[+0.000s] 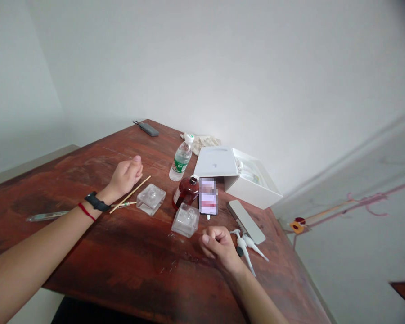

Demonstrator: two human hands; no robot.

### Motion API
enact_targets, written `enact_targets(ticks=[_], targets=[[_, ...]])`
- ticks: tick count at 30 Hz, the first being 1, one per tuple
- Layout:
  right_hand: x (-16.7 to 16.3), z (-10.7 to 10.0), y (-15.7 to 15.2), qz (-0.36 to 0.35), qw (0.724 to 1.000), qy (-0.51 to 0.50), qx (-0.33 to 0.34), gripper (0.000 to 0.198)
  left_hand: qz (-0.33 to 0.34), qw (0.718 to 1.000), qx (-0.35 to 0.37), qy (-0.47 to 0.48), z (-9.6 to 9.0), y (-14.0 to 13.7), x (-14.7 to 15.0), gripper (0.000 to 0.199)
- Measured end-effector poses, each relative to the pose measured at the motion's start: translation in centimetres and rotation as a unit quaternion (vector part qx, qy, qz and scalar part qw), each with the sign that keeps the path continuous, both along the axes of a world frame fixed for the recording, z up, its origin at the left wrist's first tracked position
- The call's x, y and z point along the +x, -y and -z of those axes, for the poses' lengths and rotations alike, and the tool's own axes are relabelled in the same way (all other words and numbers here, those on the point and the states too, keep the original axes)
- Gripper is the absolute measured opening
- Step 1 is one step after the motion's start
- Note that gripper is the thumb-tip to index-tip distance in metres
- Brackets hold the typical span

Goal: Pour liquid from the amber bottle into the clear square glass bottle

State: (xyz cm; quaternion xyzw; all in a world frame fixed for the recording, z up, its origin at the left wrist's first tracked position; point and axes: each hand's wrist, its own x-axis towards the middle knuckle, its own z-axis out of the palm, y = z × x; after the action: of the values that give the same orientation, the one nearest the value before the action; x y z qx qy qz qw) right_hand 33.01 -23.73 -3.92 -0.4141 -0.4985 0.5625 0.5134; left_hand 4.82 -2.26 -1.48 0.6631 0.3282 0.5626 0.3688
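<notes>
My left hand (pixel 127 174) is closed in a loose fist above the table's left part, near a thin wooden stick (pixel 131 194). My right hand (pixel 218 245) is also curled into a fist, resting low over the table. Between my hands stand two clear square glass containers, a left one (pixel 151 200) and a nearer one (pixel 185 220); the nearer one is just beyond my right fist. Behind it is a dark brown bottle (pixel 185 191) with liquid inside. White pump heads (pixel 245 246) lie to the right of my right hand. Nothing shows in either fist.
A phone (pixel 208 198) with a lit screen lies by the brown bottle. Behind are a water bottle (pixel 181 161), a white box (pixel 253 191), its lid (pixel 216 162) and a cloth (pixel 207 142). A silver slab (pixel 246 221) lies right; a grey device (pixel 147 129) lies far left.
</notes>
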Motion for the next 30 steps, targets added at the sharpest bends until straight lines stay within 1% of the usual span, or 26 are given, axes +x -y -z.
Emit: enact_targets(ticks=[5, 8, 11, 13, 16, 18, 22, 24, 27, 30], targets=[[0.5, 0.1, -0.9, 0.085, 0.996, -0.034, 0.007, 0.068, -0.015, 0.998, 0.033, -0.044, 0.2, 1.2, 0.5, 0.067], [0.9, 0.3, -1.4, 0.125, 0.991, -0.051, 0.003, 0.064, -0.020, 0.996, 0.056, -0.069, 0.3, 1.3, 0.8, 0.060], [0.9, 0.4, -1.7, 0.158, 0.985, -0.066, 0.002, 0.054, -0.019, 0.992, 0.080, -0.091, 0.6, 1.2, 1.2, 0.054], [0.8, 0.5, -1.9, 0.174, 0.982, -0.072, 0.004, 0.048, -0.013, 0.990, 0.098, -0.100, 0.8, 1.2, 1.4, 0.051], [0.7, 0.6, -2.1, 0.190, 0.979, -0.075, 0.007, 0.047, 0.019, 0.987, 0.113, -0.117, 1.0, 1.4, 1.5, 0.043], [0.6, 0.7, -2.1, 0.196, 0.978, -0.076, 0.008, 0.047, 0.063, 0.982, 0.110, -0.138, 1.2, 1.7, 1.5, 0.043], [0.4, 1.0, -2.1, 0.204, 0.975, -0.084, 0.011, 0.051, 0.162, 0.964, 0.066, -0.201, 1.2, 2.1, 1.2, 0.055], [0.3, 1.1, -2.0, 0.205, 0.974, -0.092, 0.014, 0.052, 0.173, 0.955, 0.041, -0.235, 1.0, 2.2, 1.1, 0.059], [0.2, 1.2, -2.0, 0.201, 0.974, -0.104, 0.017, 0.053, 0.160, 0.949, 0.026, -0.271, 0.6, 2.3, 1.0, 0.061], [0.2, 1.2, -2.1, 0.188, 0.975, -0.115, 0.021, 0.045, 0.161, 0.947, 0.022, -0.277, 0.4, 2.4, 1.0, 0.064]])
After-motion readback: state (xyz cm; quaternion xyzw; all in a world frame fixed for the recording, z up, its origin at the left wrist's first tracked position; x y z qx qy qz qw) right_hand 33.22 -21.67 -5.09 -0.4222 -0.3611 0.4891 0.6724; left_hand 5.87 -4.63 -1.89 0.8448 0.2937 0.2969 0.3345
